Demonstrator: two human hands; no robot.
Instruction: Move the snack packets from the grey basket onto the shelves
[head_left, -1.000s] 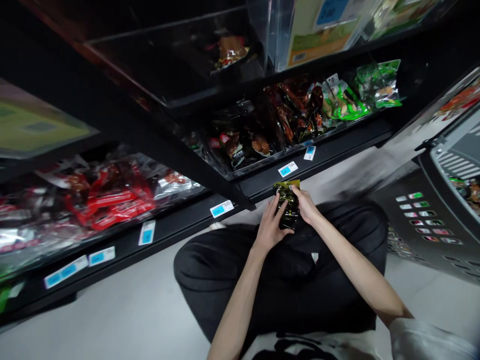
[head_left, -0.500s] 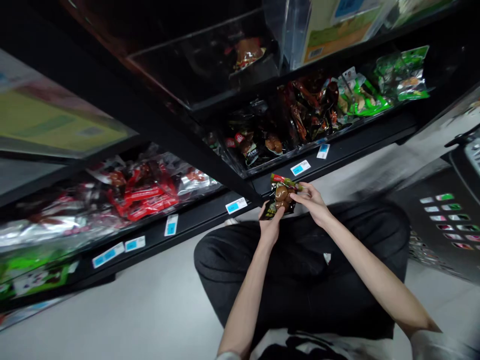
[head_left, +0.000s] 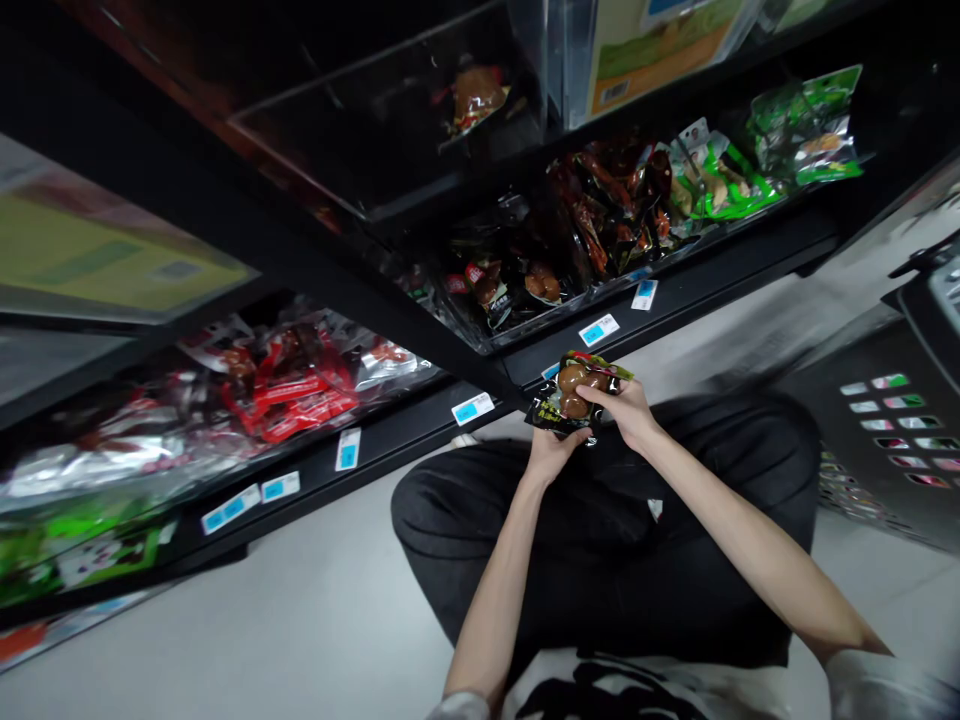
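Observation:
Between my hands is a black snack packet (head_left: 571, 392) with a clear front that shows several round brown pieces, perhaps braised eggs. My left hand (head_left: 551, 452) grips its lower edge, thumb in front and fingers hidden behind. On the right side, my right hand (head_left: 628, 412) holds the packet, with its thumb lying on the clear front. The packet is tilted above my crossed legs, close to the shelf's front edge. Similar dark packets (head_left: 517, 285) lie in the clear bin just beyond.
Red packets (head_left: 304, 385) fill the lower shelf at left. Dark-red packs and green packets (head_left: 724, 180) sit along the bin to the right. Price tags (head_left: 599, 330) line the black shelf edge. A grey shopping basket (head_left: 892, 400) stands at my right, on the pale floor (head_left: 322, 600).
The packet has been turned from its dark printed side to its clear side. My left hand has gone from spread over it to gripping its lower edge. The view has shifted slightly.

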